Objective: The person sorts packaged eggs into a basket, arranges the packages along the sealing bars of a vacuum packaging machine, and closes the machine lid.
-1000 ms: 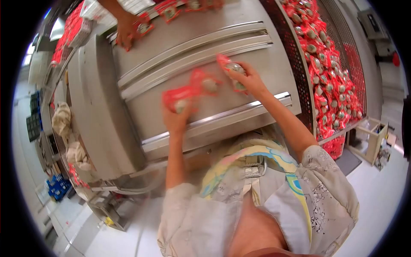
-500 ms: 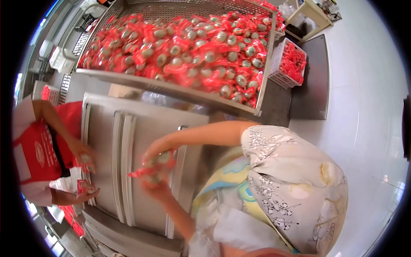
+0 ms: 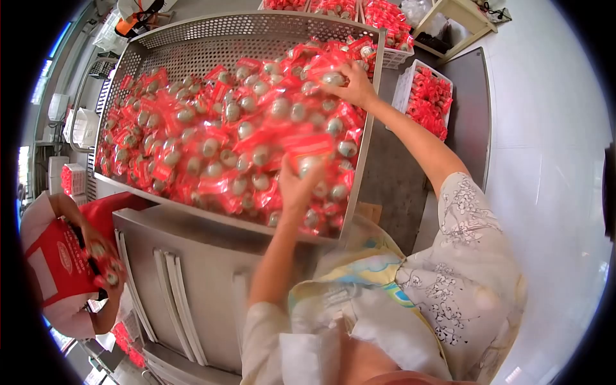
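My left hand [image 3: 300, 186] reaches over the near part of a large perforated metal tray [image 3: 212, 27], closed on a wrapped egg [image 3: 309, 165] in clear and red plastic. Farther up, near the tray's right wall, my right hand [image 3: 354, 88] pinches another wrapped egg [image 3: 332, 79], greyish in its packet. Around both hands lies a deep heap of the same wrapped eggs [image 3: 232, 110], partly blurred. Fingers on the far side of each packet are hidden.
A steel table [image 3: 212, 263] with raised rails adjoins the tray's near edge. At left, a co-worker in a red apron [image 3: 61, 256] holds red packets. White crates of red packets [image 3: 427, 102] stand beyond the tray's right side. A wooden stool [image 3: 459, 22] is at upper right.
Both hands have moved from above the steel table to the egg heap and spread apart. The view has shifted, bringing the tray closer. The co-worker's hands have drawn back toward the apron.
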Demonstrator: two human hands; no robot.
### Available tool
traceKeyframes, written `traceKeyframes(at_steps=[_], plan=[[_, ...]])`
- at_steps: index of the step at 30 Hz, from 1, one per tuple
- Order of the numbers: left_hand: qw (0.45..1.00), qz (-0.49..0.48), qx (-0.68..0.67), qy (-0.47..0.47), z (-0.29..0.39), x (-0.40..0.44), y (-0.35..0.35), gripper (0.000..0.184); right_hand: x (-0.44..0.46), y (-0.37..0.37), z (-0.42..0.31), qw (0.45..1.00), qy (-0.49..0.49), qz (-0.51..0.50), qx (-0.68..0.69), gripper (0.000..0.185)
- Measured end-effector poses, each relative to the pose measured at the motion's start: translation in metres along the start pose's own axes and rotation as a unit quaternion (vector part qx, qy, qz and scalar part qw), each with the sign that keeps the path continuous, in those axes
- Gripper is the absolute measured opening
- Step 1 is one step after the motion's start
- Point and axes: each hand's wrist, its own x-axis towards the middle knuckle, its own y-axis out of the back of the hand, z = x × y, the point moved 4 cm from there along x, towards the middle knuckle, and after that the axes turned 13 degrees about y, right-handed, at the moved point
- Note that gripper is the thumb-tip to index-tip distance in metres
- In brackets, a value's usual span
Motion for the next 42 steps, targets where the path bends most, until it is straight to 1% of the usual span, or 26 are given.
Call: traceKeyframes(at_steps=[1, 2, 4, 5, 6, 7, 8, 9, 11, 12, 15, 16, 19, 20, 22, 23, 25, 26, 29, 30, 33, 34, 37, 38, 41, 42], plan=[[1.000, -0.019, 0.010, 0.012, 0.001, 0.012, -0.017, 0.050, 0.001, 0.000, 0.021, 0.999, 0.011, -0.019, -0.047, 0.060], [0.998, -0.035, -0.037, 0.039, 0.004, 0.020, -0.031, 0.049, 0.001, -0.003, 0.039, 0.995, 0.022, -0.039, -0.093, 0.058], [0.995, 0.016, 0.095, -0.002, -0.006, 0.047, -0.035, 0.050, 0.004, -0.015, 0.050, 0.977, 0.055, -0.075, -0.192, 0.053], [0.986, 0.040, 0.161, -0.019, -0.013, 0.058, -0.035, 0.051, 0.005, -0.022, 0.053, 0.950, 0.046, -0.162, -0.262, 0.051], [0.977, 0.046, 0.205, -0.029, -0.007, 0.059, -0.037, 0.053, 0.015, -0.011, 0.040, 0.911, 0.038, -0.247, -0.328, 0.050], [0.966, 0.053, 0.248, -0.039, -0.001, 0.061, -0.038, 0.055, 0.024, -0.001, 0.031, 0.859, 0.032, -0.327, -0.391, 0.048], [0.963, 0.058, 0.256, -0.060, -0.004, 0.063, -0.037, 0.056, 0.030, 0.003, 0.029, 0.836, 0.011, -0.396, -0.380, 0.043], [0.959, 0.062, 0.263, -0.081, -0.006, 0.064, -0.035, 0.056, 0.032, 0.007, 0.027, 0.847, 0.043, -0.410, -0.336, 0.041], [0.946, 0.083, 0.311, -0.033, -0.006, 0.062, -0.035, 0.059, 0.022, 0.009, 0.025, 0.859, 0.106, -0.439, -0.239, 0.037], [0.937, 0.091, 0.336, -0.009, -0.006, 0.058, -0.034, 0.061, 0.019, 0.003, 0.032, 0.852, 0.118, -0.417, -0.293, 0.036], [0.866, 0.105, 0.471, -0.131, -0.001, 0.045, -0.054, 0.067, 0.015, -0.002, 0.043, 0.878, 0.110, -0.384, -0.263, 0.034], [0.848, 0.072, 0.491, -0.189, -0.010, 0.046, -0.061, 0.072, 0.016, 0.000, 0.040, 0.873, 0.105, -0.383, -0.283, 0.032], [0.773, 0.044, 0.621, -0.122, -0.038, 0.035, -0.078, 0.093, -0.002, 0.012, 0.008, 0.914, 0.137, -0.303, -0.231, 0.025], [0.784, 0.048, 0.606, -0.126, -0.037, 0.035, -0.077, 0.096, -0.015, 0.011, 0.007, 0.953, 0.190, -0.182, -0.148, 0.023], [0.804, 0.058, 0.577, -0.134, -0.033, 0.033, -0.075, 0.101, -0.034, 0.020, -0.011, 0.967, 0.161, -0.199, 0.012, 0.024], [0.833, 0.026, 0.539, -0.124, -0.030, 0.029, -0.069, 0.101, -0.047, 0.024, -0.022, 0.963, 0.144, -0.206, 0.095, 0.024], [0.882, -0.035, 0.458, -0.104, -0.024, 0.021, -0.051, 0.103, -0.074, 0.030, -0.037, 0.961, 0.166, -0.190, 0.110, 0.027], [0.898, -0.030, 0.432, -0.083, -0.025, 0.018, -0.042, 0.091, -0.085, 0.030, -0.045, 0.961, 0.177, -0.179, 0.117, 0.029], [0.936, -0.012, 0.352, -0.022, -0.036, 0.007, -0.019, 0.059, -0.109, 0.027, -0.070, 0.946, 0.200, -0.192, 0.167, 0.037], [0.921, 0.032, 0.375, -0.100, -0.036, 0.007, -0.021, 0.043, -0.117, 0.021, -0.078, 0.944, 0.227, -0.216, 0.103, 0.045], [0.912, 0.050, 0.383, -0.139, -0.039, 0.022, -0.027, 0.043, -0.119, 0.003, -0.082, 0.948, 0.190, -0.256, 0.009, 0.050], [0.913, 0.072, 0.368, -0.160, -0.035, 0.023, -0.029, 0.037, -0.118, -0.002, -0.076, 0.942, 0.164, -0.294, 0.012, 0.054], [0.882, 0.076, 0.400, -0.237, -0.024, 0.028, -0.033, 0.029, -0.109, 0.009, -0.087, 0.957, 0.197, -0.203, -0.069, 0.054], [0.865, 0.090, 0.424, -0.254, -0.029, 0.030, -0.033, 0.023, -0.109, 0.011, -0.092, 0.959, 0.189, -0.206, -0.047, 0.054], [0.867, 0.125, 0.420, -0.238, -0.046, 0.049, -0.026, 0.021, -0.134, 0.006, -0.100, 0.966, 0.142, -0.216, -0.029, 0.053], [0.873, 0.098, 0.419, -0.231, -0.047, 0.052, -0.024, 0.026, -0.141, 0.007, -0.107, 0.966, 0.151, -0.195, -0.072, 0.055]])
